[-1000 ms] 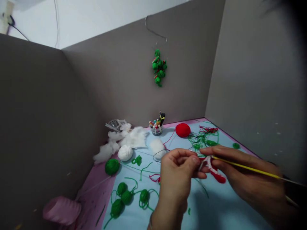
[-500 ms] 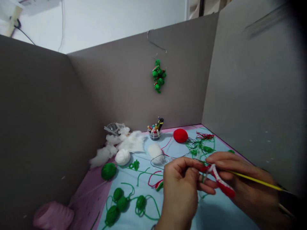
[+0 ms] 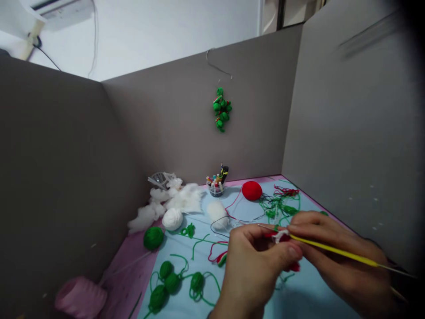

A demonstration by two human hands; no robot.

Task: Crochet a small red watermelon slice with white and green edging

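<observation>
My left hand (image 3: 255,266) is closed in a pinch on a small red and white crochet piece (image 3: 282,239), mostly hidden behind its fingers. My right hand (image 3: 335,261) grips a yellow crochet hook (image 3: 332,251), whose tip reaches into the piece between the two hands. Both hands hover over the light blue mat (image 3: 308,297) at the front right. Red yarn (image 3: 232,204) runs back from the work towards a red yarn ball (image 3: 251,190).
Green crocheted balls (image 3: 172,281), a green yarn ball (image 3: 153,238), a white yarn ball (image 3: 172,219), white stuffing (image 3: 179,199) and a cup of pens (image 3: 216,186) lie on the mat. Tangled green yarn (image 3: 279,206) sits at the back right. Grey partition walls (image 3: 66,177) enclose the desk; green ornaments (image 3: 221,110) hang there.
My left hand has closed further over the red and white piece, covering most of it. The hook has moved in towards the piece. The camera tilted slightly downward.
</observation>
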